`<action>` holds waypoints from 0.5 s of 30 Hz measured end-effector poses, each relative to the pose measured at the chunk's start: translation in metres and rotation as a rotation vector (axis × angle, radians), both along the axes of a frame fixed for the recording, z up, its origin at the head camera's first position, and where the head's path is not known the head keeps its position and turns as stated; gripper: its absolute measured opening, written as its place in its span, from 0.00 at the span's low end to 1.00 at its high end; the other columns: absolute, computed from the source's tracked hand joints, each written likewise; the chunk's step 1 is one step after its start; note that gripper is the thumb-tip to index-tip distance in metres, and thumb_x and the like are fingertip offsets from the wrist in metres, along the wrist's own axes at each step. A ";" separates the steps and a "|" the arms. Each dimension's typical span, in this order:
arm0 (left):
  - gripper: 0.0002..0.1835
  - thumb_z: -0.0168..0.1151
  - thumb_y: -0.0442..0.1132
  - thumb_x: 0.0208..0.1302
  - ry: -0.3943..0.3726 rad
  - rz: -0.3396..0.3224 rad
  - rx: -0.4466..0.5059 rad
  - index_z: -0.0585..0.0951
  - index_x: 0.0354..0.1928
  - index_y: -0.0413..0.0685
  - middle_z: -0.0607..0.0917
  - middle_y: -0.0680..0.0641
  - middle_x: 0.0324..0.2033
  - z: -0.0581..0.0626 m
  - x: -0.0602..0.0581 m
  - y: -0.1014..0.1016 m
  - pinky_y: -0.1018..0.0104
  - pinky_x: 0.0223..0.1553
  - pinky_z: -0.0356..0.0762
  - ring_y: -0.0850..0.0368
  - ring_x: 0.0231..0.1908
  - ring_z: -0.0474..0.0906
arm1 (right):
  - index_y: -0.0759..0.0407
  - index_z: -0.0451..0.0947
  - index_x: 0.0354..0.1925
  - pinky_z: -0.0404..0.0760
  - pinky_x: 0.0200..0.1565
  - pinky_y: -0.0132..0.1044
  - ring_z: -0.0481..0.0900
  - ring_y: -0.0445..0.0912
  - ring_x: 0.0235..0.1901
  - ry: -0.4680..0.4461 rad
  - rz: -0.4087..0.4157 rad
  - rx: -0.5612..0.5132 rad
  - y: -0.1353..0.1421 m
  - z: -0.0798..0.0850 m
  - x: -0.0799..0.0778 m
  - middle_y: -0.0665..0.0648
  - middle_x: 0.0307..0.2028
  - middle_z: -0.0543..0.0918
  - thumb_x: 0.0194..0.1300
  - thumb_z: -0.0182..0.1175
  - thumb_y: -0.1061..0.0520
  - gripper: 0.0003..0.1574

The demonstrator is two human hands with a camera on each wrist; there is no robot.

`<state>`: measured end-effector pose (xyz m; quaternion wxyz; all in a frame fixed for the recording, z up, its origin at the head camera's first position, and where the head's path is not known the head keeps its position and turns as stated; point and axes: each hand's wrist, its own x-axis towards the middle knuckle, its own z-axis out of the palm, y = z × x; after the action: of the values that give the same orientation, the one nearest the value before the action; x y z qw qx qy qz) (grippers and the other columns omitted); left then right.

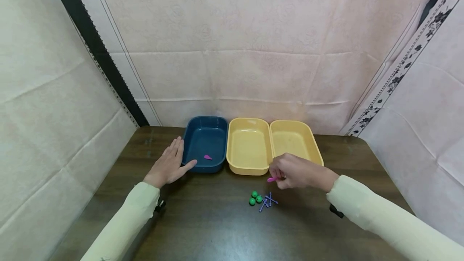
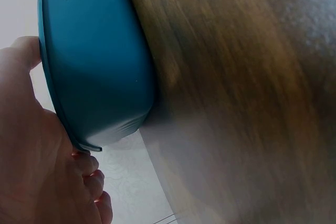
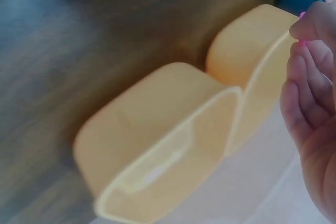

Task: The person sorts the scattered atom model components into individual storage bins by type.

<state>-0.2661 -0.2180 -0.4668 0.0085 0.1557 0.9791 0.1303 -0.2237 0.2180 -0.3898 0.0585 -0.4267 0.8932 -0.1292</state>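
Beside the blue tray [image 1: 204, 136], noted left hand [image 1: 168, 166] unclenched, fingers laid straight along the left side, thumb over the front rim. Judged a steadying touch rather than a true grip (contact at the rim also seen in the left wrist view). Near the front of the right yellow tray [image 1: 290, 136], noted right hand [image 1: 299, 172] pinching a small pink piece [image 1: 272, 179] between thumb and fingertip; probably held so because too slight for a full fist. Inside the blue tray, toward the front wall, spotted a second pink piece [image 1: 208, 157] lying flat. Out on the table [image 1: 203, 220], before the middle yellow tray [image 1: 249, 140], counted three green beads [image 1: 252, 201] clustered just beside crossed purple sticks [image 1: 270, 199]; presumably grouped there for a short reach. Lined up side by side, all three trays, likely for access by both hands. Farther back, recorded pale cloth [image 1: 253, 31], perhaps hung as a screen.
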 end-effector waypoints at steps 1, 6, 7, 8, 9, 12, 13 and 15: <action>0.56 0.46 0.70 0.76 -0.001 -0.001 0.000 0.45 0.83 0.29 0.45 0.29 0.84 0.000 0.000 0.000 0.34 0.83 0.46 0.30 0.84 0.42 | 0.46 0.79 0.28 0.77 0.30 0.25 0.71 0.31 0.26 0.005 -0.001 0.004 -0.004 0.002 -0.002 0.42 0.25 0.78 0.56 0.72 0.62 0.13; 0.56 0.46 0.70 0.77 0.004 0.000 -0.003 0.45 0.83 0.29 0.45 0.29 0.84 0.000 0.000 0.001 0.35 0.83 0.46 0.30 0.84 0.42 | 0.49 0.80 0.28 0.77 0.31 0.25 0.72 0.33 0.26 0.037 0.020 0.010 -0.023 0.014 -0.011 0.44 0.25 0.79 0.57 0.73 0.61 0.11; 0.56 0.46 0.70 0.77 0.006 0.000 -0.002 0.45 0.83 0.29 0.45 0.29 0.84 0.000 0.000 0.001 0.35 0.83 0.46 0.30 0.84 0.42 | 0.49 0.80 0.29 0.77 0.31 0.26 0.73 0.34 0.26 0.042 0.026 0.010 -0.027 0.016 -0.013 0.44 0.26 0.79 0.57 0.74 0.61 0.11; 0.56 0.46 0.70 0.77 0.007 0.000 -0.002 0.45 0.83 0.29 0.45 0.29 0.84 0.000 0.000 0.000 0.35 0.83 0.46 0.30 0.84 0.42 | 0.50 0.80 0.29 0.78 0.32 0.26 0.73 0.34 0.27 0.048 0.030 0.010 -0.032 0.018 -0.015 0.44 0.26 0.80 0.57 0.74 0.61 0.11; 0.56 0.46 0.70 0.77 0.009 -0.001 -0.001 0.45 0.82 0.29 0.45 0.29 0.84 0.000 0.000 0.000 0.35 0.83 0.46 0.30 0.84 0.42 | 0.50 0.81 0.29 0.78 0.32 0.26 0.74 0.35 0.27 0.052 0.034 0.009 -0.035 0.020 -0.017 0.44 0.26 0.80 0.57 0.74 0.61 0.11; 0.56 0.47 0.70 0.77 0.008 -0.002 -0.002 0.45 0.82 0.29 0.45 0.29 0.84 0.000 0.000 0.000 0.35 0.83 0.46 0.30 0.84 0.42 | 0.51 0.83 0.30 0.80 0.34 0.25 0.76 0.36 0.28 0.059 0.046 0.011 -0.047 0.024 -0.022 0.46 0.28 0.83 0.58 0.75 0.61 0.09; 0.56 0.46 0.70 0.77 0.008 -0.002 -0.002 0.45 0.82 0.29 0.45 0.29 0.84 0.000 0.000 0.000 0.35 0.83 0.46 0.30 0.84 0.42 | 0.52 0.83 0.31 0.81 0.35 0.25 0.76 0.36 0.29 0.064 0.049 0.017 -0.051 0.025 -0.024 0.46 0.29 0.84 0.58 0.74 0.61 0.08; 0.56 0.46 0.70 0.77 0.008 -0.001 -0.002 0.45 0.83 0.29 0.45 0.29 0.84 0.000 0.000 0.000 0.35 0.83 0.46 0.30 0.84 0.42 | 0.52 0.84 0.32 0.82 0.36 0.25 0.77 0.37 0.30 0.059 0.055 0.023 -0.058 0.027 -0.027 0.47 0.30 0.85 0.60 0.74 0.61 0.07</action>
<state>-0.2657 -0.2180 -0.4673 0.0047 0.1569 0.9792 0.1287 -0.2508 0.1599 -0.3631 0.0406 -0.4541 0.8839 -0.1045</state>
